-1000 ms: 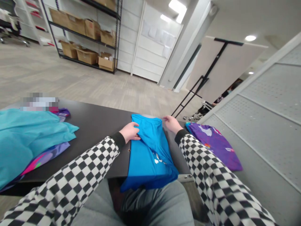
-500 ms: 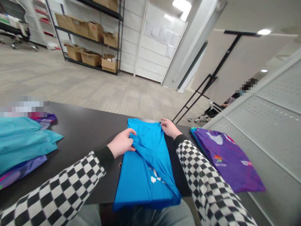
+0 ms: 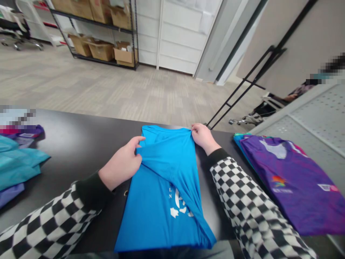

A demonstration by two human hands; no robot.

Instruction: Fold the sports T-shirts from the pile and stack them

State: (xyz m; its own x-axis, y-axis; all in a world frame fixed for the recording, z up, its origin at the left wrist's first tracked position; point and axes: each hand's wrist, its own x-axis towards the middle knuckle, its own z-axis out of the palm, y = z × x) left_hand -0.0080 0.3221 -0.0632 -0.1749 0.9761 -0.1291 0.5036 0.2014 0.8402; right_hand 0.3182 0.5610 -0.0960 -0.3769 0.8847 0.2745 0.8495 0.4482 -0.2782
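Note:
A bright blue T-shirt [image 3: 159, 212] lies lengthwise in front of me, its sides folded in to a long strip. A loose flap of it crosses diagonally, and part of a white print shows below that flap. My left hand [image 3: 122, 162] grips the flap's edge at the shirt's left side, thumb below and fingers above. At the far right corner, my right hand [image 3: 203, 136] pinches the fabric between thumb and fingers. The shirt's near end reaches the table's front edge, over my lap.
The black table [image 3: 72, 144] carries teal garments [image 3: 18, 162] at the left and a folded purple shirt [image 3: 291, 180] on a stack at the right. A perforated grey panel [image 3: 309, 118] borders the right side. Beyond stand shelves with cardboard boxes [image 3: 101, 50] and a seated person [image 3: 293, 95].
My left hand has drawn the flap's edge out to the left. My right hand stays at the far right corner. The view has tilted down and come closer to the shirt.

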